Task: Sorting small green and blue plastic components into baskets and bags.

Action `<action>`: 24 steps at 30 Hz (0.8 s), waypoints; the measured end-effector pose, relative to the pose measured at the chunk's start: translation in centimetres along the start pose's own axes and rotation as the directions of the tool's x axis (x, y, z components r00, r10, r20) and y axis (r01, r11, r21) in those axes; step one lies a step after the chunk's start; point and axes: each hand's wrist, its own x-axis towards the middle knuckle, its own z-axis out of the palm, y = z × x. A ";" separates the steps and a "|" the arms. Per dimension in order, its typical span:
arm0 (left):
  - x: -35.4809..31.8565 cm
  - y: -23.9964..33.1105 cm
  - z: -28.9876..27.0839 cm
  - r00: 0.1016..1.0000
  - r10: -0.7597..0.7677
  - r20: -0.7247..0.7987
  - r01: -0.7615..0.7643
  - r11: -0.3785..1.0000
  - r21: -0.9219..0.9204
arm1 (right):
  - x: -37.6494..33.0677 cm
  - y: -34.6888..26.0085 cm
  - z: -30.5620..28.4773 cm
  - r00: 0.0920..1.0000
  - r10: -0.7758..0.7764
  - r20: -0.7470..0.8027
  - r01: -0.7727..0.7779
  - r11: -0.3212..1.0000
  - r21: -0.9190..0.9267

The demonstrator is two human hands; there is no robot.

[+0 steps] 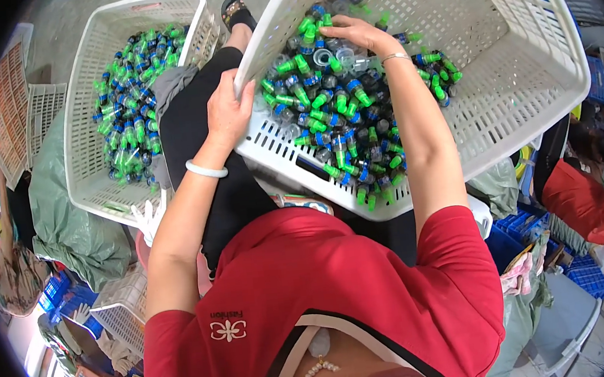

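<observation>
A large white plastic basket stands tilted toward me, its floor partly covered by a heap of small plastic pieces with bright green tops, blue bands and dark or clear bodies. My left hand is closed on the basket's left rim, with the thumb along its edge. Deep in the basket, my right hand reaches over the far side of the heap. Its fingers are stretched out and touch the green-topped pieces; nothing shows held in them. A few clear cup-like pieces lie just below that hand.
A second white basket with more such pieces stands at the left. A white glove hangs near its front corner. Green sacks and orange crates stand farther left. At the right, another person in red bends near blue crates.
</observation>
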 end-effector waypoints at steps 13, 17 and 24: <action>0.3 -0.3 0.4 1.000 0.010 0.001 -0.010 0.998 0.057 | -7.6 1.1 3.7 0.962 -0.145 -0.230 0.086 0.964 -0.251; 0.0 -0.5 -0.1 0.998 -0.048 0.042 0.045 0.996 0.077 | -11.4 1.7 3.9 0.903 -0.242 -0.354 0.111 0.929 -0.353; -2.9 4.4 0.3 0.863 0.456 -0.217 -0.326 0.832 0.450 | -23.1 1.8 6.0 0.667 -0.249 -0.702 -0.007 0.941 -0.340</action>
